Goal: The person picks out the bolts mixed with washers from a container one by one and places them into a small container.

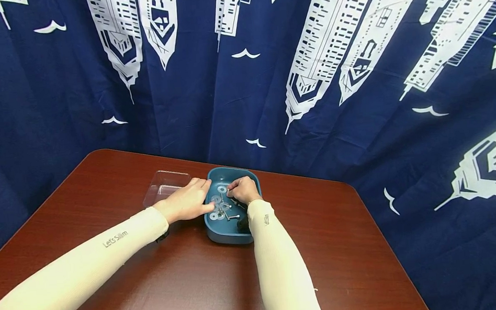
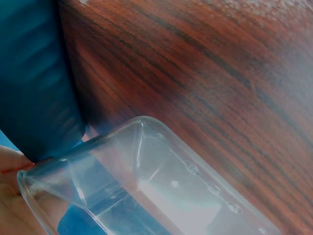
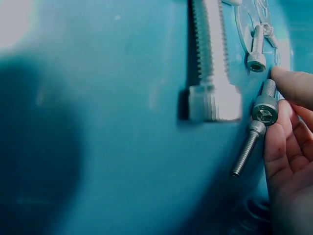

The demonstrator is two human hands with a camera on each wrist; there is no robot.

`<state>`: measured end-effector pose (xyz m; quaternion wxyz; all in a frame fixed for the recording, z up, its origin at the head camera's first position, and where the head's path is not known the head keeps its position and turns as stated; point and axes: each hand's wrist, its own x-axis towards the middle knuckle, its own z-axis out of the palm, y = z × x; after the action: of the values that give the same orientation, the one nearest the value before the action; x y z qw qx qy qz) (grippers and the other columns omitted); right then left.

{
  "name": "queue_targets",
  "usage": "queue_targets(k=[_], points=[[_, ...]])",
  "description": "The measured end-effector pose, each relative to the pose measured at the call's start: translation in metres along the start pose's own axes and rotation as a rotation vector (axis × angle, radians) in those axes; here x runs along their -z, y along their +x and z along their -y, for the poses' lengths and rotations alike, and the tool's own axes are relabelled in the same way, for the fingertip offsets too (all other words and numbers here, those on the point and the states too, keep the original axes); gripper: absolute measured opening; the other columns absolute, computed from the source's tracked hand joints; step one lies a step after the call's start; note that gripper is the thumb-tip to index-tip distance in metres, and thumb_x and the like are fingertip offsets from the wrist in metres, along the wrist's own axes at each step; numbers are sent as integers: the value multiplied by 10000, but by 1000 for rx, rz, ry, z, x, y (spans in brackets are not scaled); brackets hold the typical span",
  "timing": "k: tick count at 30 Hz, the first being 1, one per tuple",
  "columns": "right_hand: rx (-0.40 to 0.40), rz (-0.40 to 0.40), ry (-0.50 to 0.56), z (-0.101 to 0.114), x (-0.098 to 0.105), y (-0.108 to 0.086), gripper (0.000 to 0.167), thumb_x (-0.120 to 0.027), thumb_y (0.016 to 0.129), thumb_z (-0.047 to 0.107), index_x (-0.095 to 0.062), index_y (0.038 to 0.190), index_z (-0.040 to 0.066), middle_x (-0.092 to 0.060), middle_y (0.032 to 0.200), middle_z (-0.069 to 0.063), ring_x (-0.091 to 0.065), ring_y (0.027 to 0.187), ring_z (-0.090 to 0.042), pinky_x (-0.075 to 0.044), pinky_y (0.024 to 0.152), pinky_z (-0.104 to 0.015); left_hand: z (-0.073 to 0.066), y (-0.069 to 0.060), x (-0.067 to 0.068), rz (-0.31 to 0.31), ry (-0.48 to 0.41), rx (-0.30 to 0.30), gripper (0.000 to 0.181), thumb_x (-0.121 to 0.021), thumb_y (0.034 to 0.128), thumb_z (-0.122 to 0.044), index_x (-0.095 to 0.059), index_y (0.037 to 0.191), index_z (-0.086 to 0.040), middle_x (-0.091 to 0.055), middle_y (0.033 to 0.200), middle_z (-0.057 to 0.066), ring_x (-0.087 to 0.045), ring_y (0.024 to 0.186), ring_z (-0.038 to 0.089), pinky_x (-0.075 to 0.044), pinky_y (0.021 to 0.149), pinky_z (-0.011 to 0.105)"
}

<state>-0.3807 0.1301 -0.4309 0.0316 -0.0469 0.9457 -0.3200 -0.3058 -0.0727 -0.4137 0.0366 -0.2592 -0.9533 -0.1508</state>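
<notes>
1. Teal plastic tray stands on the reddish-brown worktop, with silver bolts and translucent washers loose on its floor.
2. Left hand lies at the tray's left rim, its fingers extended and released, thumb touching the edge.
3. Right hand reaches down inside the tray, near the washers. Its fingers bend in around a socket-head bolt; whether they grasp it or merely touch it, I cannot tell.
4. Against that bolt's head lies the head of a thinner bolt; a larger-looking one lies nearer the right wrist camera.
5. Clear box sits just left of the tray, partly behind the left hand.
6. Navy curtain with white building prints hangs behind the worktop.
7. Cream sleeves cover both arms.
</notes>
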Motion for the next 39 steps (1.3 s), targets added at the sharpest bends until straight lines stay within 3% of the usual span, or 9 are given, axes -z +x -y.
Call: queue_targets(k=[24,39], points=[[-30,-11,58,0,3,4,102,-867,758,127,-785,807,94,-713,788,1,-585,753,-154,-477,674,-258,-1,6,2,4,-3,-2,801,-623,945,-424,-382,1480,121,-473,1485,237,-413,1402,364,-377,1150,473],[-51,-4,153,0,-3,1,81,-848,783,144,-780,815,116,-727,862,1,-593,795,-151,-476,702,-264,-1,2,3,18,-1,-1,798,-626,939,-421,-389,1479,116,-480,1481,232,-423,1389,367,-386,1143,478]])
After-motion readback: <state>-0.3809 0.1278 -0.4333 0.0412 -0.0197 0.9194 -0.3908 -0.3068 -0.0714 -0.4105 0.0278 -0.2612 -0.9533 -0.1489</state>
